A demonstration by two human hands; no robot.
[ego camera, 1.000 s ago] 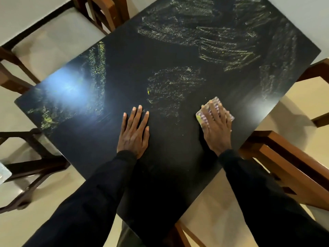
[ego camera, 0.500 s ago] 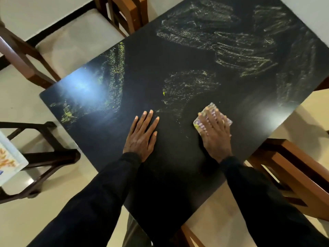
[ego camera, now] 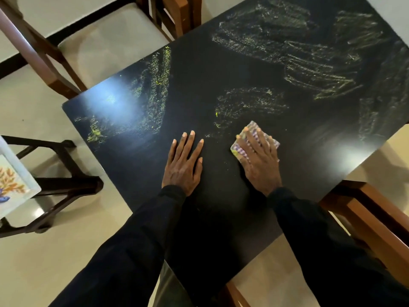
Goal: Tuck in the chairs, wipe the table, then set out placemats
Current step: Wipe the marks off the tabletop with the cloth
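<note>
The left hand [ego camera: 184, 165] lies palm down on the dark surface [ego camera: 199, 69] toward its near corner. Its fingers are straight and hold nothing, so it looks like a brace, taking weight as the person leans over. The right hand [ego camera: 260, 160], just beside it but apart from it, presses a small checked cloth [ego camera: 238, 151] flat under straight, spread fingers rather than bunching it, which keeps the most fabric against the surface.

The cloth sits at the near rim of a middle patch of yellowish smears [ego camera: 250, 105]. Heavier smears [ego camera: 309, 63] cover the far end, and another band [ego camera: 155, 85] runs by the left corner. Wiping is the step in hand and, I judge, far from finished, as only the near part looks clean.

One wooden chair [ego camera: 106, 41] stands close against the far-left edge and another chair [ego camera: 365, 207] at the right edge. Off the left corner a pale printed sheet [ego camera: 11, 180], perhaps a placemat, rests on a dark stand [ego camera: 62, 187], sensibly kept off the surface until it is clean.
</note>
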